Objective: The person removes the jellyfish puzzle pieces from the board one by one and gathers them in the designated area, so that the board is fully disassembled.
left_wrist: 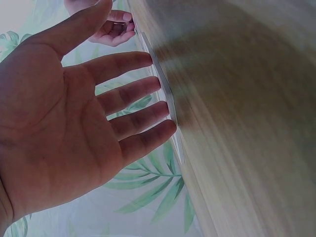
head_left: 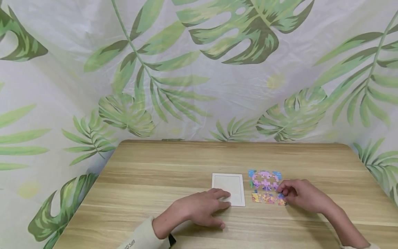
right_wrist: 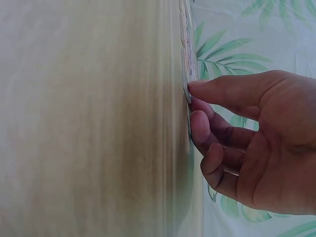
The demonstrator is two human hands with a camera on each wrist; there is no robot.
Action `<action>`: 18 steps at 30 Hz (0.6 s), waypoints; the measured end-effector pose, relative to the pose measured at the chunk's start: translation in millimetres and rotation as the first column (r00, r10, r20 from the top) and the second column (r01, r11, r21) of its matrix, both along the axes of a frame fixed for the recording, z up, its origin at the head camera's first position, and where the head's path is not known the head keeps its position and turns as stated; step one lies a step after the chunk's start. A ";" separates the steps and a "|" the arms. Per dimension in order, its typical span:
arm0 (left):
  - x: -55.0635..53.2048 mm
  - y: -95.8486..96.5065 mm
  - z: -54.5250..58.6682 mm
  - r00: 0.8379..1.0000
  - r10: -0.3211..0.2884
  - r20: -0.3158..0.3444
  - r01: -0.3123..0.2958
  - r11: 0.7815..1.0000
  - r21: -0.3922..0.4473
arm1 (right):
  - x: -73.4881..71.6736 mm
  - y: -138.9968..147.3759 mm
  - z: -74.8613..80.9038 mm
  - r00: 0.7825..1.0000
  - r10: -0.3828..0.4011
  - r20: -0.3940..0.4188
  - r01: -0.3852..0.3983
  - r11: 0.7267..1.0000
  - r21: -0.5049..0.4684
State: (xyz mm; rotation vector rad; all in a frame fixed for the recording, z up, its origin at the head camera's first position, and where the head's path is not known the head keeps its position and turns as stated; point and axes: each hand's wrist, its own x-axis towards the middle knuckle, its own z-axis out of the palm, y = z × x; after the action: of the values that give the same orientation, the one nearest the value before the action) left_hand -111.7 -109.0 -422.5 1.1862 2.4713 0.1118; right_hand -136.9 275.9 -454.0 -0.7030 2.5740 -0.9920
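Observation:
My left hand (head_left: 206, 206) is spread palm down, its straight fingertips resting on a white puzzle frame (head_left: 218, 175), a flat board with a thin dark inner line. In the left wrist view the fingers (left_wrist: 136, 92) reach the board's edge (left_wrist: 178, 143). To the right lies a colourful jigsaw puzzle (head_left: 265, 174) with a pink octopus-like figure, most pieces set close together. At its lower right corner my right hand (head_left: 306, 195) pinches a puzzle piece (head_left: 281, 200) between thumb and index finger. The right wrist view shows the thumb on the piece's edge (right_wrist: 185, 86), other fingers curled.
A wood-grain table (head_left: 149, 173) with rounded far corners carries everything. Behind it hangs a pale cloth (head_left: 192, 103) printed with green leaves. Gaps show between the upper puzzle pieces and the yellowish bottom row (head_left: 262, 197).

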 end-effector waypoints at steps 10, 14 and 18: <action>0.4 -0.2 -0.8 1.000 0.002 0.000 -0.002 1.000 0.001 | 1.6 -2.4 1.9 1.000 -0.021 0.013 0.020 1.000 0.017; 0.7 -0.4 -0.6 1.000 -0.001 -0.004 0.001 1.000 0.002 | 2.0 -2.7 1.7 0.999 -0.028 0.015 0.028 0.999 0.022; 0.7 -0.4 -0.1 1.000 -0.005 -0.005 0.005 1.000 0.001 | 2.4 -2.6 1.3 0.999 -0.034 0.010 0.033 0.999 0.024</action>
State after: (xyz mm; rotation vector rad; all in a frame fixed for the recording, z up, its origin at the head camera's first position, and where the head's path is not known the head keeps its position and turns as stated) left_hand -111.0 -109.4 -422.6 1.1943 2.4726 0.1095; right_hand -134.5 273.3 -452.7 -0.6486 2.5921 -0.9703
